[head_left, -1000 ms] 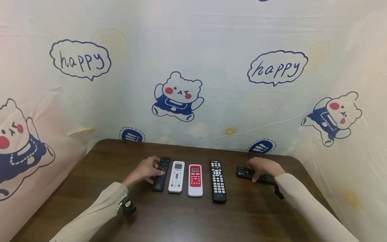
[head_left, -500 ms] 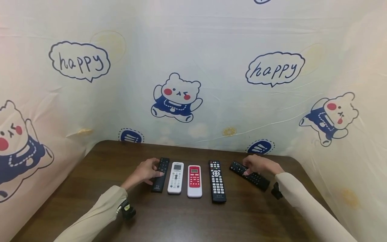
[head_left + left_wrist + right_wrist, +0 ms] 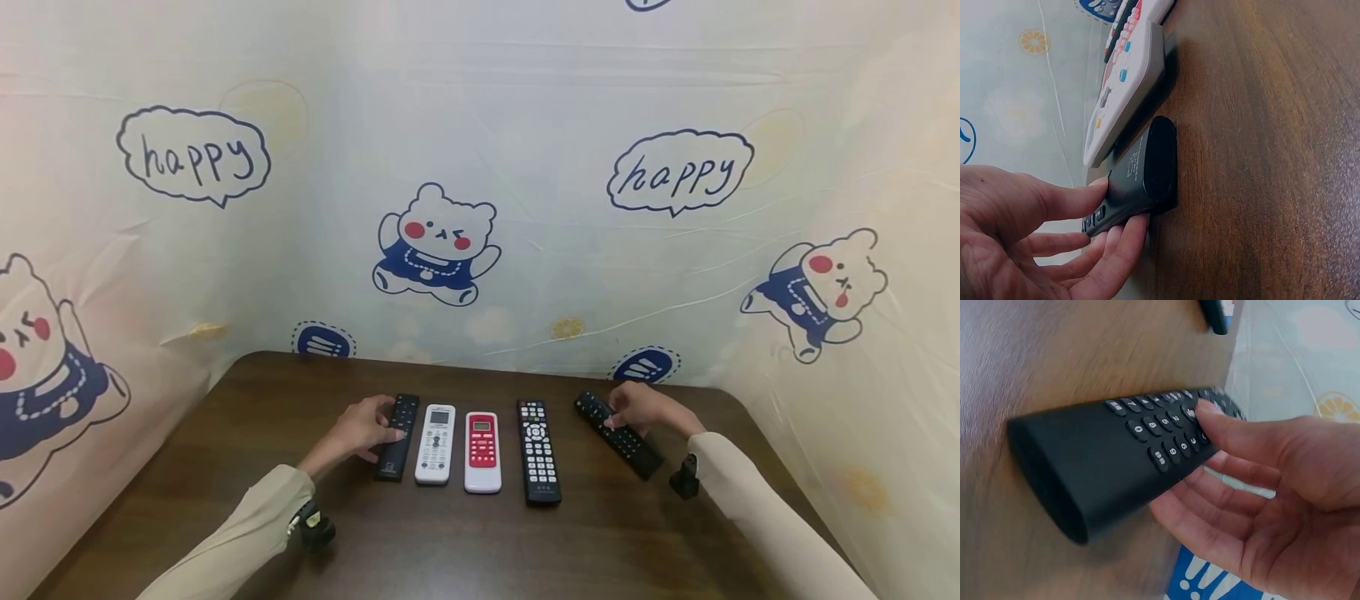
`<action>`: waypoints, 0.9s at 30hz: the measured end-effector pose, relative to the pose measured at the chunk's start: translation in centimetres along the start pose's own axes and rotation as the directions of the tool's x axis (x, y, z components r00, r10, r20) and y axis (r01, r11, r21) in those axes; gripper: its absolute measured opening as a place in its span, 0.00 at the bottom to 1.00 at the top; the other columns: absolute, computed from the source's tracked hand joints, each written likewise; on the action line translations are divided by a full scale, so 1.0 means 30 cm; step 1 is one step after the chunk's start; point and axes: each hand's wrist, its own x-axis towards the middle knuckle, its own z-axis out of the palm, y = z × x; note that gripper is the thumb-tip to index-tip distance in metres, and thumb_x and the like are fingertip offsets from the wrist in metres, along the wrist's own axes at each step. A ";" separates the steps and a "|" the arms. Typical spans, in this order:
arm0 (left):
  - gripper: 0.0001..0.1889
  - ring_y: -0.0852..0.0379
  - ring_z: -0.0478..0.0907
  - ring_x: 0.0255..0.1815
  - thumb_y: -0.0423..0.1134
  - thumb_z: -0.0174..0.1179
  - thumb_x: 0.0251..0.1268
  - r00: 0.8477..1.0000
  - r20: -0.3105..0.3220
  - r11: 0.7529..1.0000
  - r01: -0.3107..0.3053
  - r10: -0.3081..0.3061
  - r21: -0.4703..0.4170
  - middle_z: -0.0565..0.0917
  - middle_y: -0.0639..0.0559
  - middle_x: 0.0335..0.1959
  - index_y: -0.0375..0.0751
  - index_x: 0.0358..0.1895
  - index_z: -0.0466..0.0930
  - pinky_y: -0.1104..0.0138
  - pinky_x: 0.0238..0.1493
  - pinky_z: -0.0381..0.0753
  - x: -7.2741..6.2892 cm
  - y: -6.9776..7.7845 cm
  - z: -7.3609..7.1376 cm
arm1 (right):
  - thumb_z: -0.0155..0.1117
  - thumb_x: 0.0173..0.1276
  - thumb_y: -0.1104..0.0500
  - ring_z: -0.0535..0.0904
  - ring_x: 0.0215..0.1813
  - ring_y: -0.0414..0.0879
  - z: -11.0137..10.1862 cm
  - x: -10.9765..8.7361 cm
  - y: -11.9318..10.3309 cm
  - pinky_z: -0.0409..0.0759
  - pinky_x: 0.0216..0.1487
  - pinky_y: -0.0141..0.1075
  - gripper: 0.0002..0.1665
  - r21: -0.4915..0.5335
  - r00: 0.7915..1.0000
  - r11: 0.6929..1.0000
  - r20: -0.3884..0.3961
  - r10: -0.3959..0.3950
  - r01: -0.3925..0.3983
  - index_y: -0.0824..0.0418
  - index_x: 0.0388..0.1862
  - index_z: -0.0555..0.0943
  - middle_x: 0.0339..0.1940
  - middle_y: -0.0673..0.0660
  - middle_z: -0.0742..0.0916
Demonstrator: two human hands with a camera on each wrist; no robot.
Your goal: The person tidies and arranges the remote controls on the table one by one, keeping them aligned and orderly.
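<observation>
At the left end of a row of remotes, my left hand [image 3: 358, 432] holds a black remote control [image 3: 392, 460]. The left wrist view shows the thumb on the top face of that black remote [image 3: 1132, 172] and the fingertips along its near side. On the right, my right hand [image 3: 647, 408] grips another black remote control [image 3: 628, 448], which lies slanted with its far end toward the left. Thumb on the buttons, fingers under the edge: so the right hand [image 3: 1285, 487] pinches this black remote [image 3: 1066, 456] in the right wrist view, its near end tipped off the wood.
Between the hands lie a white remote [image 3: 435, 454], a red and white remote [image 3: 483, 479] and a long black remote with white buttons [image 3: 538, 458], roughly parallel. All are on a brown wooden table [image 3: 420, 550]. A printed curtain [image 3: 555, 250] closes off the back and sides.
The right hand's black remote has turned from nearly crosswise to a steeper slant, its far end first shifting left. The left hand and the other remotes have stayed in place.
</observation>
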 end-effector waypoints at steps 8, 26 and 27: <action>0.38 0.40 0.83 0.44 0.30 0.70 0.66 1.000 0.004 1.000 -0.009 0.009 0.011 0.78 0.31 0.49 0.28 0.76 0.62 0.59 0.30 0.92 0.006 0.003 0.005 | 0.66 0.77 0.60 0.83 0.33 0.47 -0.012 -0.011 0.016 0.92 0.36 0.44 0.11 0.144 0.999 0.989 0.007 0.041 -0.042 0.67 0.38 0.78 0.34 0.57 0.82; 0.37 0.40 0.83 0.43 0.30 0.69 0.67 1.000 0.003 1.000 -0.013 0.013 0.019 0.78 0.30 0.48 0.27 0.76 0.62 0.59 0.29 0.92 0.008 0.000 0.014 | 0.63 0.79 0.60 0.87 0.36 0.47 0.011 -0.033 0.009 0.92 0.39 0.43 0.17 0.465 0.992 0.878 -0.002 0.127 -0.112 0.72 0.56 0.73 0.42 0.62 0.86; 0.37 0.40 0.83 0.43 0.30 0.69 0.67 1.000 0.003 1.000 -0.012 0.012 0.020 0.78 0.30 0.48 0.27 0.76 0.62 0.59 0.29 0.92 0.008 0.000 0.014 | 0.63 0.79 0.60 0.87 0.36 0.48 0.013 -0.031 0.007 0.92 0.39 0.43 0.19 0.475 0.991 0.872 0.000 0.132 -0.117 0.73 0.57 0.73 0.43 0.62 0.86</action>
